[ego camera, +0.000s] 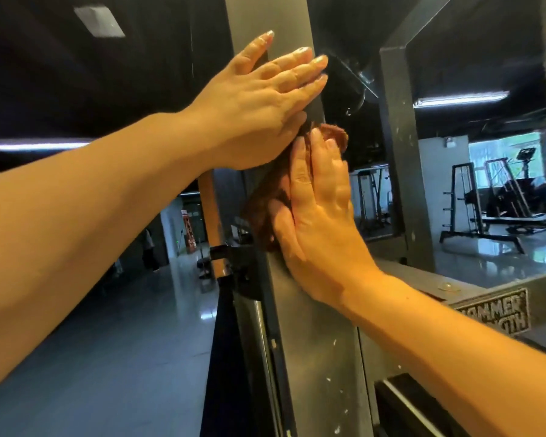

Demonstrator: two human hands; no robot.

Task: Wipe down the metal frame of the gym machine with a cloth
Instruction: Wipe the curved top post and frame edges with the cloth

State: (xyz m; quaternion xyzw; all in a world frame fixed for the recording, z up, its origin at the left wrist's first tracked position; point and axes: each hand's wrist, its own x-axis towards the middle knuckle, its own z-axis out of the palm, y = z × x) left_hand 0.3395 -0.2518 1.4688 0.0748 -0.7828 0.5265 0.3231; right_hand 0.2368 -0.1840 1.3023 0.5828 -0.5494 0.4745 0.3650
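Observation:
A grey metal upright post (268, 23) of the gym machine fills the middle of the head view. My left hand (259, 102) lies flat on the post with straight fingers, high up. Just below it, my right hand (319, 209) presses a brown cloth (265, 212) against the post with flat fingers. The cloth shows at my fingertips and to the left of my palm; most of it is hidden under the hand.
A second grey upright (401, 152) and a crossbeam with a brand plate (498, 313) stand to the right. A black bracket (237, 263) with an orange bar (210, 209) juts out left of the post. Other gym machines (498, 197) stand far back on a glossy floor.

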